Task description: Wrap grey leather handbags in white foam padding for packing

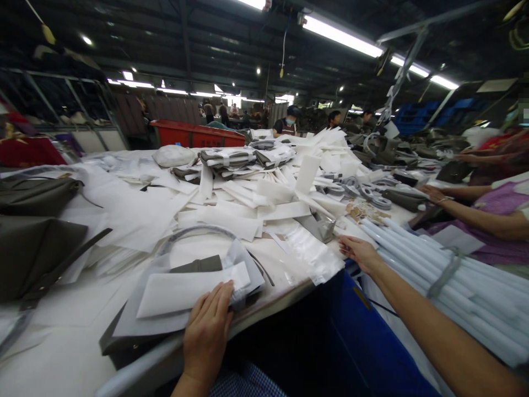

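Olive bag (124, 346) lies under sheets (185, 291) and left hand (209, 325)

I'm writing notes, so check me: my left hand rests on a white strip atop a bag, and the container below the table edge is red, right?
Not quite: the head view shows the container below the table edge is blue. Your left hand does rest on a white strip atop a bag.

- I see the left hand (209, 325) low and near, palm down, fingers (223, 293) only slightly bent and held together.
- The left wrist (194, 380) is bare.
- The right forearm (430, 317), bare too, stretches well out.
- The right hand (360, 253) has its fingers partly curled.
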{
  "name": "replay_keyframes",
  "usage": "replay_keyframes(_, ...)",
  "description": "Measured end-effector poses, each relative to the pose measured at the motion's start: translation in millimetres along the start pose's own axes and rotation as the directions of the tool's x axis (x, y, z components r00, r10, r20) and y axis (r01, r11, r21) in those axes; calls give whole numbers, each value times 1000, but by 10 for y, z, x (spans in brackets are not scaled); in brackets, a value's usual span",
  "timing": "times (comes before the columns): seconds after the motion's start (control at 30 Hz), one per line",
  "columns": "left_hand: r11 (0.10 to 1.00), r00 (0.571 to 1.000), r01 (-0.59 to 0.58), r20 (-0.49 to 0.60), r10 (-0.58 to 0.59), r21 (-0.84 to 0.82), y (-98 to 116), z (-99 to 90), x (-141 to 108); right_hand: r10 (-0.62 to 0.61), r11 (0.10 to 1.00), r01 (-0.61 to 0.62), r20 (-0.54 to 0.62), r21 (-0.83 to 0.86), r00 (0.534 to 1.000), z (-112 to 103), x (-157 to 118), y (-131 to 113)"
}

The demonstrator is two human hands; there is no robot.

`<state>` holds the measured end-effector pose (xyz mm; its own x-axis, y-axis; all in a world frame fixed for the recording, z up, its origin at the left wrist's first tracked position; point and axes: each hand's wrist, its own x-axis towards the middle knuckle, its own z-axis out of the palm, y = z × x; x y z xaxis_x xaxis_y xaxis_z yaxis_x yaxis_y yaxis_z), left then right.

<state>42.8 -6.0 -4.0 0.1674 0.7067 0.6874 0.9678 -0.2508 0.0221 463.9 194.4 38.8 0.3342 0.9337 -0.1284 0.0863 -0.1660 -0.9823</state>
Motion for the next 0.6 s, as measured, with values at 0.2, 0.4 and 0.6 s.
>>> replay_keyframes(0.2,1000,1000,10,7,-10,-17,11,-10,-2,-44,986,33,-63,-164,997,-33,210,-15)
replay_keyframes(0.4,999,1000,17,-5,-17,-33,11,-8,2,-101,916,63,-76,-397,992,-56,263,-98)
replay_keyframes(0.6,998,999,35,-32,-37,-46,22,-30,5,-255,739,139,-83,-659,963,-79,210,-196)
